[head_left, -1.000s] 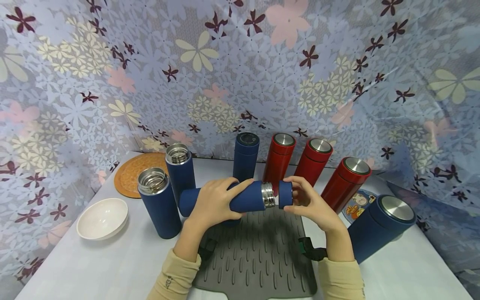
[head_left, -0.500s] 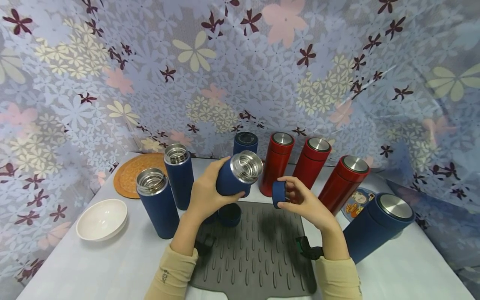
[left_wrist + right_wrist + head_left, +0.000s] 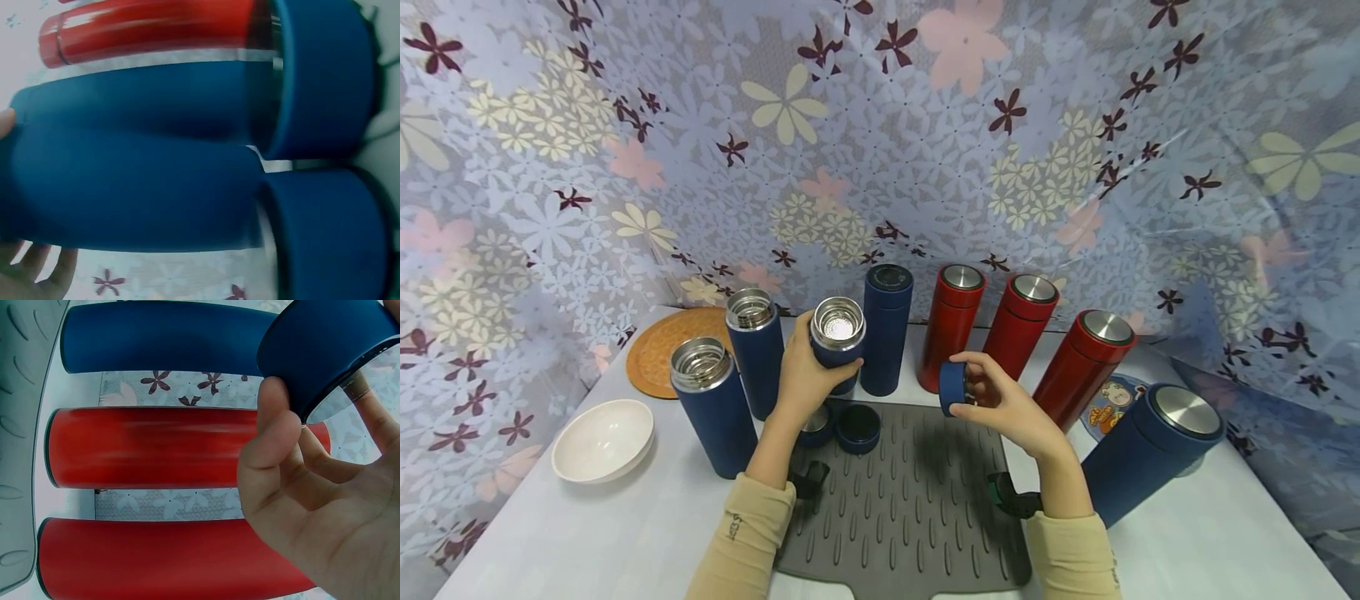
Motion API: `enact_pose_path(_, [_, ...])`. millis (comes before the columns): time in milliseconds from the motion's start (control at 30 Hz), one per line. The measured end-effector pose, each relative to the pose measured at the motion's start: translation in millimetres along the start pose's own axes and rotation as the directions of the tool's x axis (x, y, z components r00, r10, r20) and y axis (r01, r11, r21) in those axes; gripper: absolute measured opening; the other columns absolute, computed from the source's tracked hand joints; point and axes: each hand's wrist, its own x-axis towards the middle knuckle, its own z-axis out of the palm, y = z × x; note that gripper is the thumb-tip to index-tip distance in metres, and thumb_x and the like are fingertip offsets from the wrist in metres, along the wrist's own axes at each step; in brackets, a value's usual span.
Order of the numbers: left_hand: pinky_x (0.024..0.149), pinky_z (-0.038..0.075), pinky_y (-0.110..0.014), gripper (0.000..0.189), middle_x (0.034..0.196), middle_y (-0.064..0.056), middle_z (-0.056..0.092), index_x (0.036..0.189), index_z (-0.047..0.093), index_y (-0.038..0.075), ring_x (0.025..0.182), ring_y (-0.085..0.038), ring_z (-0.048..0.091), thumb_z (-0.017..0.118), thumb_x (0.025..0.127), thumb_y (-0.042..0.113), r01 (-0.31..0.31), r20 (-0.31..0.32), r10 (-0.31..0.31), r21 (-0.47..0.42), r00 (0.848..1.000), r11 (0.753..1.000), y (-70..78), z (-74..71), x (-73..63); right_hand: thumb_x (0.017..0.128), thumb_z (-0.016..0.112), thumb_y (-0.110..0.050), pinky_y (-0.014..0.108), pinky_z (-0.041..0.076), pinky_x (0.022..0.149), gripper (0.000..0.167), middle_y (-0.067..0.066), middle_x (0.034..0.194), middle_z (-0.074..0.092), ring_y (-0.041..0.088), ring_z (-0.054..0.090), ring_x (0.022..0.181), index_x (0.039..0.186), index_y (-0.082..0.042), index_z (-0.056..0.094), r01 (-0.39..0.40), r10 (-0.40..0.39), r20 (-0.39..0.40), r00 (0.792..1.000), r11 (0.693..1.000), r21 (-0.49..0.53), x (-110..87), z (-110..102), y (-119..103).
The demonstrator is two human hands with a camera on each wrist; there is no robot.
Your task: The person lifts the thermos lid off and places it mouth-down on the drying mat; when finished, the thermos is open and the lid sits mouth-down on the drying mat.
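I see the left hand [image 3: 801, 371] wrapped round an open flask [image 3: 837, 356], its mouth up, between a capped blue flask [image 3: 886, 337] and two open ones [image 3: 718, 417]; I can't tell if its base touches the table. The right hand [image 3: 1003, 404] pinches a blue lid [image 3: 952, 388] on edge, apart from the flask. I see two more lids [image 3: 859, 428] on the mat [image 3: 917, 500], side by side.

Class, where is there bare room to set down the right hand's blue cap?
Free: grey mat in front of the loose lids; white tabletop between bowl and left sleeve. Crowded: behind the lids, where the left hand holds a bottle among standing blue bottles.
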Motion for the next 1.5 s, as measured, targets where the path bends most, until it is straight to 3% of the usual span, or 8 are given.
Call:
enact_pose_path(300, [0.094,0.038,-0.056,0.084,0.128,-0.023,0.048,0.133,0.034,0.012,0.116,-0.042,0.048,0.083,0.065,0.017,0.065,-0.041,-0.063,0.044,0.997,0.997,-16.8,7.5,2.5,0.084,0.066,-0.009,0.037,0.047,0.079,0.060,0.017,0.116,0.043,0.032,0.049,0.095,0.135,-0.014,0.035,0.003,-0.003,0.008,1.000,1.000,0.003,-0.1,1.2,-0.5])
enact_pose_path(733, [0.095,0.039,-0.054,0.085,0.131,-0.021,0.043,0.136,0.030,0.008,0.117,-0.041,0.046,0.081,0.070,0.022,0.171,-0.052,-0.167,0.088,0.985,0.981,-15.2,10.5,13.7,0.085,0.065,-0.009,0.038,0.047,0.080,0.060,0.018,0.117,0.043,0.032,0.052,0.099,0.136,-0.014,0.034,0.006,-0.006,0.016,1.000,1.000,0.015,0.1,2.7,-2.6])
enact_pose_path(1000, [0.096,0.037,-0.055,0.088,0.136,-0.022,0.031,0.140,0.024,0.000,0.119,-0.042,0.041,0.077,0.075,0.025,0.206,-0.083,-0.196,0.142,0.977,0.968,-16.3,15.4,24.2,0.084,0.066,-0.010,0.039,0.047,0.081,0.061,0.018,0.118,0.043,0.032,0.052,0.099,0.136,-0.014,0.034,0.001,-0.001,0.012,1.000,1.000,0.000,-0.1,3.3,-1.6])
enact_pose_path(1500, [0.100,0.032,-0.055,0.088,0.144,-0.023,0.025,0.146,0.013,0.005,0.124,-0.044,0.037,0.071,0.082,0.026,0.217,-0.115,-0.204,0.120,0.972,0.969,-21.0,21.7,31.4,0.085,0.066,-0.012,0.039,0.047,0.080,0.060,0.017,0.119,0.045,0.032,0.054,0.100,0.136,-0.018,0.036,-0.012,0.012,0.009,1.000,1.000,0.007,2.2,7.4,1.1])
